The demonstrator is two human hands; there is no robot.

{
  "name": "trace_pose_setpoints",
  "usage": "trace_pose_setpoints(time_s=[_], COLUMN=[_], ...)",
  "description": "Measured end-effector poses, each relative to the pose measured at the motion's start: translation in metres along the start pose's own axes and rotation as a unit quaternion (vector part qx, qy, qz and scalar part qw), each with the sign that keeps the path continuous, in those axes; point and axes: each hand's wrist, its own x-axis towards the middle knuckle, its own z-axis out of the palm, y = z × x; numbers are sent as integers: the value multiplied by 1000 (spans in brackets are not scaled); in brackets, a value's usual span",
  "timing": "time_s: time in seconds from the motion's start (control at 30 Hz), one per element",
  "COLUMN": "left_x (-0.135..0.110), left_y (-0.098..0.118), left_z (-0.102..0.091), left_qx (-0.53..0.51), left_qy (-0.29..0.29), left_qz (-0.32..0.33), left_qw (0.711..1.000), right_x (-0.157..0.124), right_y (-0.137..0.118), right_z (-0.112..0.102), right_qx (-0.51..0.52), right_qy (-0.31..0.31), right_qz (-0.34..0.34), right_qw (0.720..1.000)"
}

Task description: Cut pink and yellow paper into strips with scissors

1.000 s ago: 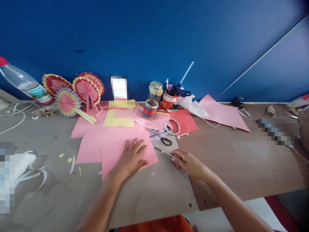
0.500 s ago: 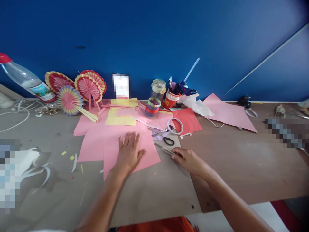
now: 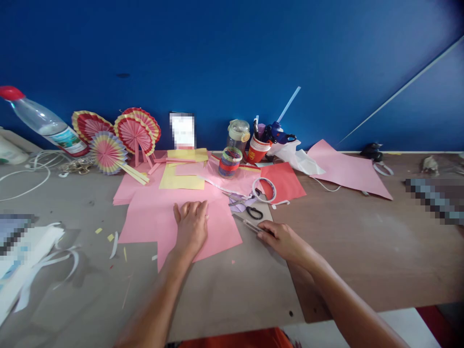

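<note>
Fingers bent and drawn together, my left hand [image 3: 192, 227] bears down on the front pink paper sheet [image 3: 221, 232]; its fingertips are partly hidden. This sheet overlaps another pink sheet [image 3: 139, 220] behind it. My right hand [image 3: 281, 237] is closed around a utility knife [image 3: 252, 225], whose blade points left to the sheet's right edge. Just beyond the blade lie black-handled scissors [image 3: 254, 212] on purple paper scraps, with a white roll of tape [image 3: 264, 190] beside them.
Folded paper fans [image 3: 136, 130] and a tilted plastic bottle [image 3: 54, 128] stand at the back left. A jar [image 3: 230, 163], a red cup of tools [image 3: 257, 150] and red paper [image 3: 286, 183] are behind my hands. Another pink sheet [image 3: 348, 166] lies back right. Scraps [image 3: 114, 245] dot the left side.
My left hand, lying flat with fingers spread before, has its fingers curled and its thumb drawn in. The right hand and the knife have hardly moved.
</note>
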Motion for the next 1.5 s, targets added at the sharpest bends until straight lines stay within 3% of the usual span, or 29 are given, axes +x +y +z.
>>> trace_pose_setpoints(time_s=[0.43, 1.07, 1.5], left_x=[1, 2, 3], left_y=[-1, -3, -2], left_z=[-2, -6, -7], left_qx=[9, -26, -48], left_qy=[-32, -45, -46], left_qz=[-3, -35, -57], left_qw=[999, 998, 996], right_x=[1, 24, 24], right_y=[-1, -11, -6], right_z=[1, 3, 7], right_qx=[6, 17, 56], right_qy=[8, 0, 0], right_qz=[-19, -57, -53], right_qw=[1000, 998, 997])
